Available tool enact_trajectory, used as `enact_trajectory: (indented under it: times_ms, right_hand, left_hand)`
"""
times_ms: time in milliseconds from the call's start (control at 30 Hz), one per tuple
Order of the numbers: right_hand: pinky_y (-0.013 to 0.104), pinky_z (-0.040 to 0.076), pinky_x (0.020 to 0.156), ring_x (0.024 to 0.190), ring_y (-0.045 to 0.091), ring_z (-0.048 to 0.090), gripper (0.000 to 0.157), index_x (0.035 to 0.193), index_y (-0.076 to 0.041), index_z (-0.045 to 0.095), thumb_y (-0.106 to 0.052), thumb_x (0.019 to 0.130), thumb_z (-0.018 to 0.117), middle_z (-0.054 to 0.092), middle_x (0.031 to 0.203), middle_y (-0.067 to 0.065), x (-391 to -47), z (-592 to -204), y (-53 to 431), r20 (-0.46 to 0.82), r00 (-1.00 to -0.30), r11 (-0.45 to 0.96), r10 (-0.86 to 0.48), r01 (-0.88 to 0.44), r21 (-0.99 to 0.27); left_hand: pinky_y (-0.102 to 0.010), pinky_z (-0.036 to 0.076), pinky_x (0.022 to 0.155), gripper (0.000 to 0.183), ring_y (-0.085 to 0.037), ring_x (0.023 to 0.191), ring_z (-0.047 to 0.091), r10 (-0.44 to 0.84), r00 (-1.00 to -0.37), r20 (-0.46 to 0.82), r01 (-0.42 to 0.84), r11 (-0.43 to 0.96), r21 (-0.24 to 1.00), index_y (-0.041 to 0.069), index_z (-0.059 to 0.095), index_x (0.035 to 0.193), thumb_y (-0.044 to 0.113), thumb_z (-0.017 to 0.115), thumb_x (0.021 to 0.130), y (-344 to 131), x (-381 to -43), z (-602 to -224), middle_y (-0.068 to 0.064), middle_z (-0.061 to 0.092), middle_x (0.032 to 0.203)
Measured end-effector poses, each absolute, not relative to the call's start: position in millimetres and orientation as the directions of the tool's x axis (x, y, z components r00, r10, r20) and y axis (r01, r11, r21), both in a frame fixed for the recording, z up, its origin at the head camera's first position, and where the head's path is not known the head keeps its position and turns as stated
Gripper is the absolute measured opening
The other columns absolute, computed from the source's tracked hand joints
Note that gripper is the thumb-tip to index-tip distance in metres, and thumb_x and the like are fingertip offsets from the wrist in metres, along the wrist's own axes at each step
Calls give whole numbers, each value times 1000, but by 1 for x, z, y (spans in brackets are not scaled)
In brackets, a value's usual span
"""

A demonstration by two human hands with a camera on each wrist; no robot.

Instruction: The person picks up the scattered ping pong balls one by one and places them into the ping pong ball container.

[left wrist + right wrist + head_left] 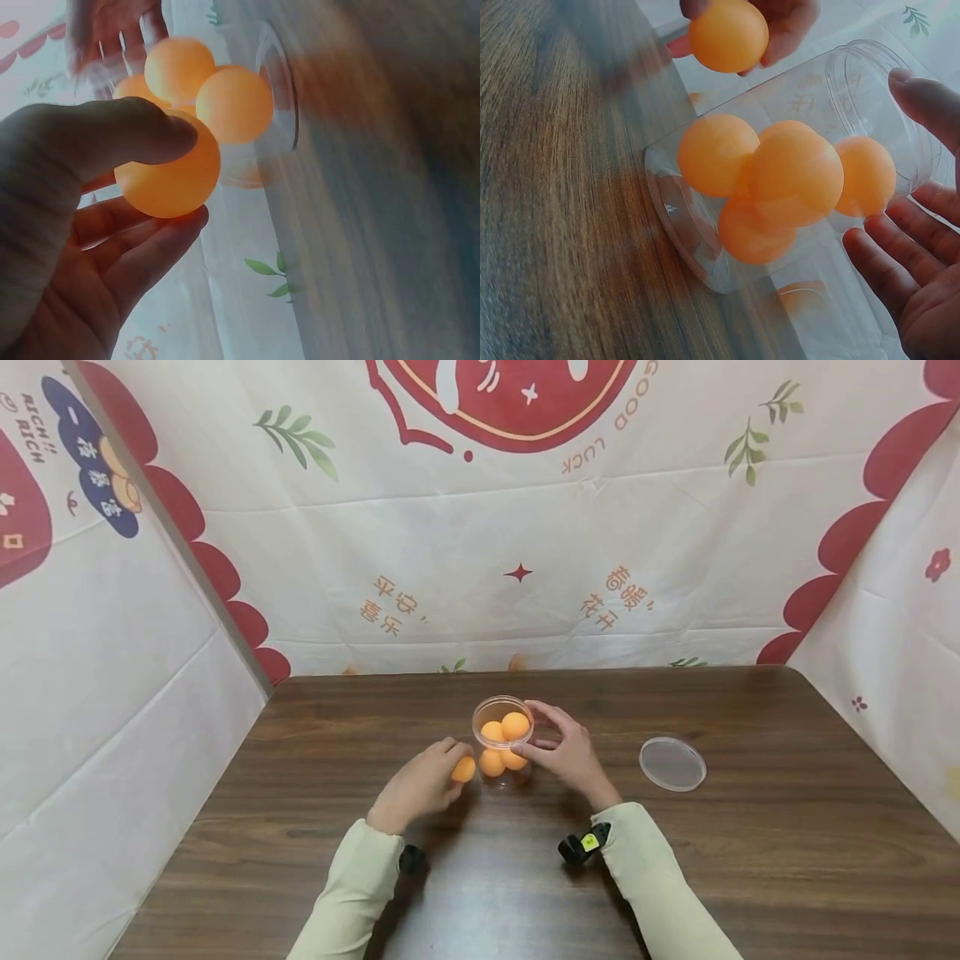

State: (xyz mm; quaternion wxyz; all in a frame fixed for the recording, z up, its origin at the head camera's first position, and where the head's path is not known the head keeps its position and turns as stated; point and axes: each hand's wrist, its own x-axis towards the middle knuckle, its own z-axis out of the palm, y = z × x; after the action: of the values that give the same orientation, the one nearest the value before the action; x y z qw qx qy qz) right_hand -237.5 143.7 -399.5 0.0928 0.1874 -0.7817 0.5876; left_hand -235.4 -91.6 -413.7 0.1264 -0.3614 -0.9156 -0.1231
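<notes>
My left hand (pixel 423 783) pinches an orange ping-pong ball (pixel 169 176) between thumb and fingertips, just left of a clear plastic jar (pixel 705 277). The jar stands upright on the table, lidless, with several orange ping-pong balls (pixel 718 155) piled inside. My right hand (pixel 566 752) holds the jar near its rim from the right, thumb on the near side and fingers round the far side. In the right wrist view the held ball shows outside the jar wall, level with its middle.
A clear round lid (pixel 672 764) lies flat on the brown wooden table (pixel 780 827), right of the jar. Behind the table hangs a printed white cloth (pixel 465 543), with more cloth on both sides. Each wrist wears a black strap-on device (pixel 577 847).
</notes>
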Motion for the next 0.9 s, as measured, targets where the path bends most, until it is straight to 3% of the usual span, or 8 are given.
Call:
enact_trajectory:
  times_ms: [533,900]
  right_hand:
    - [50,52,86,116,43,54,63,131,9,49,1,75,78,53,125,30,-238,-400,145,357,-918,225,-171,-390,-893]
    - [48,53,85,116,43,54,63,131,9,49,2,75,77,53,124,30,-237,-400,144,366,-913,229,-177,-400,-887]
  left_hand:
    - [-35,54,80,42,-22,90,61,565,-748,347,642,749,164,3,60,112,3,77,74,-96,-253,-393,-10,61,103]
    - [-32,54,77,40,-20,87,59,538,-742,400,628,767,133,1,60,109,2,77,73,-96,-256,-376,-10,58,101]
